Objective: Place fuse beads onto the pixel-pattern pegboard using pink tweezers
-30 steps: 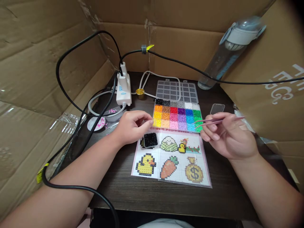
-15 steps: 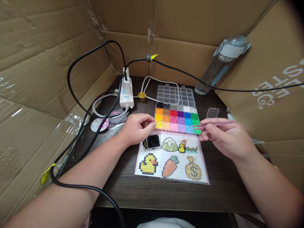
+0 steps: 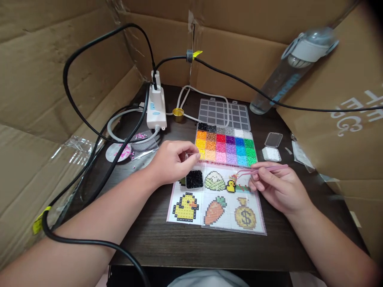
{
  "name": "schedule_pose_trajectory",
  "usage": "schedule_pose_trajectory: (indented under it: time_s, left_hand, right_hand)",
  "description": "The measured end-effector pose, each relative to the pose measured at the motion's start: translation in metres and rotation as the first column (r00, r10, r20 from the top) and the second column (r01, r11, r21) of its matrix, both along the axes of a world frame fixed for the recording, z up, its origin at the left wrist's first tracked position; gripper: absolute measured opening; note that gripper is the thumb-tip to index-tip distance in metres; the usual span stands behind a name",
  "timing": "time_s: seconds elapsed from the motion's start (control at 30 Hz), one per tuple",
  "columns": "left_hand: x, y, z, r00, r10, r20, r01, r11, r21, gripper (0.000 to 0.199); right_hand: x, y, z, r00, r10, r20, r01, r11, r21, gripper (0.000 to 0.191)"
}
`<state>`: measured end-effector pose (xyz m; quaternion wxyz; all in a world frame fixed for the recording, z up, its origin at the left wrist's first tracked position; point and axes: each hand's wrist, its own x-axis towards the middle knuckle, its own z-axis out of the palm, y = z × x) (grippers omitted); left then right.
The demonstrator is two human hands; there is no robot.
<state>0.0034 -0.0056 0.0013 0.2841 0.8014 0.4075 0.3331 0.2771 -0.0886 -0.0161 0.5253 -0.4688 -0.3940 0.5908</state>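
Note:
My left hand (image 3: 176, 161) is closed, thumb and forefinger pinching what looks like the raised clear lid of a small box of black beads (image 3: 194, 179). That box rests on the upper left of the pattern sheet (image 3: 221, 228). Between the fingers of my right hand (image 3: 277, 187) are pink tweezers (image 3: 263, 169), their tips over the sheet's upper right. Just left of and below the tips lies a small yellow duck made of beads (image 3: 231, 185). Printed duck, carrot and money bag pictures show under a clear pegboard or grid. Whether the tips hold a bead, I cannot tell.
Behind the sheet stands an open bead case (image 3: 230, 145) with many colours. To its right is a small box of white beads (image 3: 271, 154). A water bottle (image 3: 295, 71), power strip (image 3: 157, 107), gold cup (image 3: 178, 114) and white dish (image 3: 118, 152) stand around; a black cable (image 3: 83, 239) crosses my left forearm.
The tweezers have moved from over the bead case toward me, down to the sheet near the bead duck. My left hand stays by the black beads. The view has shifted slightly.

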Motion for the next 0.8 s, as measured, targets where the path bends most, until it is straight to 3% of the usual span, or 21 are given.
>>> schedule_pose_trajectory:
  time_s: [0.17, 0.33, 0.6, 0.8]
  left_hand:
    - [0.0012, -0.0012, -0.0001, 1.0, -0.01, -0.015, 0.01, 1.0, -0.017, 0.013]
    - [0.0022, -0.0016, 0.0014, 0.998, -0.036, -0.053, 0.037, 0.999, 0.009, 0.016]
    - [0.0005, 0.0002, 0.0025, 0.994, -0.017, -0.106, 0.016, 1.0, -0.004, 0.018]
    - [0.001, 0.0002, 0.0027, 0.994, -0.017, -0.112, 0.018, 1.0, 0.008, 0.017]
  right_hand:
    - [0.0004, 0.0017, 0.0013, 0.999, 0.028, 0.027, -0.029, 0.999, 0.041, 0.013]
    - [0.0016, 0.0016, 0.0022, 0.981, 0.05, 0.186, -0.08, 0.985, 0.155, 0.013]
    - [0.0018, -0.0037, 0.0063, 0.875, -0.117, 0.469, -0.057, 0.938, 0.341, 0.009]
    - [-0.0021, -0.0056, 0.0062, 0.819, -0.117, 0.562, -0.121, 0.922, 0.368, 0.012]
